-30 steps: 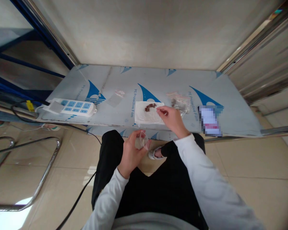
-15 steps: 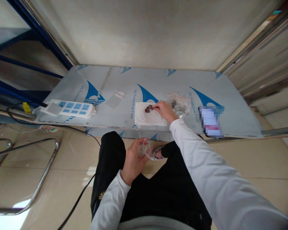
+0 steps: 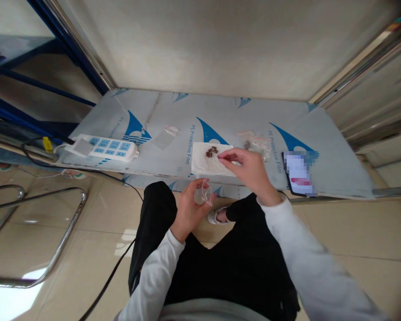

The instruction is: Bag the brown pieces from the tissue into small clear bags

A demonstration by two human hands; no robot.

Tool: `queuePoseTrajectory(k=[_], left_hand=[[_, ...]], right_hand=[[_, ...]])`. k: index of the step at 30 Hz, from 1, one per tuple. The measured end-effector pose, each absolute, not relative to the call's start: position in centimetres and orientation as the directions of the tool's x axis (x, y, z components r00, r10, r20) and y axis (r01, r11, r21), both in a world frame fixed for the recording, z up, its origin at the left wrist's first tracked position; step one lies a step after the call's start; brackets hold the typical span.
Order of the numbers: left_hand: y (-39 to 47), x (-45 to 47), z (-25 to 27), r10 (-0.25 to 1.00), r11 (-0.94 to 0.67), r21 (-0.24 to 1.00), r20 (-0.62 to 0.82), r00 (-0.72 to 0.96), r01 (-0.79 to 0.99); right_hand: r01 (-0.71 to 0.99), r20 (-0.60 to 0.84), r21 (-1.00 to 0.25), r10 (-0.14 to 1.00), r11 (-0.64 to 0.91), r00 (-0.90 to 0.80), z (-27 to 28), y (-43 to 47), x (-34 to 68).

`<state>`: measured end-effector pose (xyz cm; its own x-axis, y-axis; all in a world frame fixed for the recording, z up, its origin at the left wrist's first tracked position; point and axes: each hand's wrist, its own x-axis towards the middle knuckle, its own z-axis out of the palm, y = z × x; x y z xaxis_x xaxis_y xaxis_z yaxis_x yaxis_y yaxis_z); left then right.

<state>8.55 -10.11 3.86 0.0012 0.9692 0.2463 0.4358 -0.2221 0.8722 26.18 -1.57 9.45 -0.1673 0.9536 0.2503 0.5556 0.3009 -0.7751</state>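
Note:
My left hand [image 3: 189,205] is wrapped around a small clear plastic cup [image 3: 204,193], tilted with its rim toward the right, below the front edge of the table. Over the right part of a folded white tissue [image 3: 200,165], my right hand [image 3: 249,167] has its thumb and fingertips pinched together. Whatever they may hold is too small to make out. Several small dark brown pieces [image 3: 211,152] lie in a loose heap on the tissue, just left of those fingertips.
On the film-covered table [image 3: 173,107] are a flat clear zip bag [image 3: 165,136], more zip bags [image 3: 257,143] partly behind my right hand, a phone [image 3: 297,174] at the right and a power strip [image 3: 110,148] at the left. A metal-framed chair [image 3: 67,227] stands left.
My right hand has drawn back from the brown pieces, toward me and to the right. The left hand with the plastic cup has risen slightly. The whole view has shifted a little.

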Motion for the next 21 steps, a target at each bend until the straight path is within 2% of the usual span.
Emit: queuePoseTrajectory(k=[1, 3, 8, 13, 18, 21], left_hand=[[-10.0, 8.7, 4.0, 0.966, -0.237, 0.875, 0.258, 0.008, 0.422], [-9.7, 9.0, 4.3, 0.957, -0.276, 0.881, 0.288, 0.026, 0.385], [-9.8, 10.1, 5.0, 0.932, -0.356, 0.863, 0.353, 0.077, 0.359], [-10.1, 11.2, 5.3, 0.938, -0.327, 0.827, 0.341, 0.055, 0.457], [-10.2, 11.9, 4.9, 0.937, -0.281, 0.776, 0.349, -0.014, 0.565], [-10.3, 12.0, 4.7, 0.940, -0.259, 0.779, 0.339, -0.036, 0.571]], right_hand=[[0.501, 0.228, -0.806, 0.946, 0.317, -0.232, 10.7, -3.4, 25.9], [0.493, 0.167, -0.801, 0.917, 0.340, -0.361, 12.7, -6.4, 25.4], [0.620, 0.052, -0.672, 0.860, 0.406, -0.507, 13.9, -8.6, 24.4], [0.731, 0.031, -0.503, 0.855, 0.461, -0.518, 13.2, -8.4, 24.0], [0.769, 0.046, -0.479, 0.887, 0.423, -0.459, 12.8, -9.0, 23.3], [0.806, 0.038, -0.449, 0.910, 0.385, -0.414, 12.6, -9.5, 23.0]])
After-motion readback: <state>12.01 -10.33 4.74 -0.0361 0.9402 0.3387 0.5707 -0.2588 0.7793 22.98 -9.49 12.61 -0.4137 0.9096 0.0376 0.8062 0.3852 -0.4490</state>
